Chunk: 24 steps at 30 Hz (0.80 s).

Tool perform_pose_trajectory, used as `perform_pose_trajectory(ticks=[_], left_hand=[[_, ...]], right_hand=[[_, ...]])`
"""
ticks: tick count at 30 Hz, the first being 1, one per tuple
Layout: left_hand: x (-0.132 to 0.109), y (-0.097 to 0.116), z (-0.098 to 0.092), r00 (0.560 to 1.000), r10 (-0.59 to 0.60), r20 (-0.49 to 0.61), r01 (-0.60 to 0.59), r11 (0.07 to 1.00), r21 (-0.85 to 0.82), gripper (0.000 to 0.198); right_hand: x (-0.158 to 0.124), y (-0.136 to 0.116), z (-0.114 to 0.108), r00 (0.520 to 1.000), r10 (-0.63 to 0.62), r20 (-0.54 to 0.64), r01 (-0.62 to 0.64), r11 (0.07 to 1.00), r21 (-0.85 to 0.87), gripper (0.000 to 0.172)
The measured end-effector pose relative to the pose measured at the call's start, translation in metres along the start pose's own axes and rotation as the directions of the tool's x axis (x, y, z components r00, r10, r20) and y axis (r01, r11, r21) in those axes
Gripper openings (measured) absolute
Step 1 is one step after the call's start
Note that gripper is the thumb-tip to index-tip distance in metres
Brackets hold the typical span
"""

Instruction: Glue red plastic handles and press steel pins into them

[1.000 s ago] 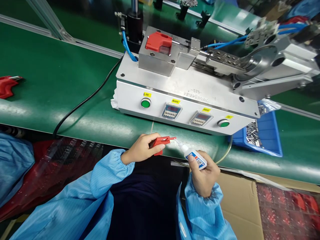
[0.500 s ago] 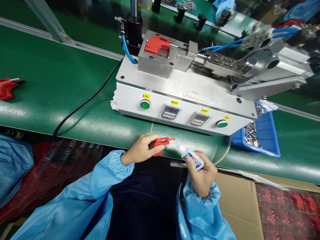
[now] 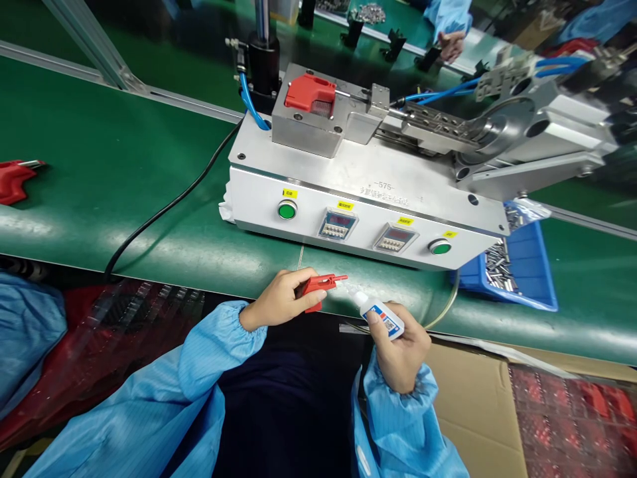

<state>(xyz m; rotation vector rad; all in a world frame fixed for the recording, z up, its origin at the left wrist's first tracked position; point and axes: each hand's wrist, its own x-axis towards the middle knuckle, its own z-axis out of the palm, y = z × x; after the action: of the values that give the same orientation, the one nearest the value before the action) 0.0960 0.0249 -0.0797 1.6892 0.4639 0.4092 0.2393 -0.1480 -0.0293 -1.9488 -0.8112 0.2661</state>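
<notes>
My left hand (image 3: 283, 297) is closed around a red plastic part (image 3: 317, 285), whose thin red tip points to the right. My right hand (image 3: 402, 345) grips a small white glue bottle (image 3: 382, 317) with a blue, red and white label. The bottle is tilted, its clear nozzle aimed up and left toward the tip of the red part, with a small gap between them. Both hands are at the bench's front edge, below a metal press machine (image 3: 358, 179). In the machine's fixture lies another red part (image 3: 309, 91) with a metal rod against it.
A blue bin (image 3: 535, 265) of metal pins stands right of the machine. Another red part with metal rods (image 3: 14, 180) lies at the far left. A black cable (image 3: 169, 206) crosses the green bench (image 3: 99, 159). Trays of red parts (image 3: 572, 411) sit low right. Across the bench is a co-worker's hand (image 3: 452, 45).
The glue bottle's nozzle has drawn back slightly from the red part's tip. My left hand stays almost still. The co-worker's hand no longer holds the dark part.
</notes>
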Motion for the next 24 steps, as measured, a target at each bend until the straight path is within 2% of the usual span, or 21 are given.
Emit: perform_pose_trajectory(ticks=[8,12,15,18,24], left_hand=[[0.000,-0.002,0.000,1.000,-0.002,0.004,0.002,1.000,0.003,0.032],[0.000,-0.004,0.000,1.000,-0.005,0.015,0.005,1.000,-0.025,0.030],[0.000,-0.005,-0.001,1.000,-0.020,0.019,0.020,0.999,-0.048,0.030],[-0.001,-0.005,-0.001,0.999,-0.041,0.032,0.043,0.997,-0.071,0.030],[-0.001,-0.006,0.000,0.998,-0.054,0.043,0.057,0.995,-0.081,0.030]], right_hand=[[0.003,0.012,-0.004,0.996,0.057,-0.070,-0.053,0.998,0.046,0.039],[0.007,0.025,-0.004,0.983,0.153,-0.098,-0.126,0.963,0.238,0.044],[0.012,0.031,-0.006,0.973,0.231,0.026,-0.219,0.875,0.432,0.040],[0.016,0.035,-0.008,0.958,0.243,0.154,-0.287,0.822,0.493,0.037],[0.018,0.038,0.000,0.944,0.265,0.194,-0.328,0.790,0.519,0.038]])
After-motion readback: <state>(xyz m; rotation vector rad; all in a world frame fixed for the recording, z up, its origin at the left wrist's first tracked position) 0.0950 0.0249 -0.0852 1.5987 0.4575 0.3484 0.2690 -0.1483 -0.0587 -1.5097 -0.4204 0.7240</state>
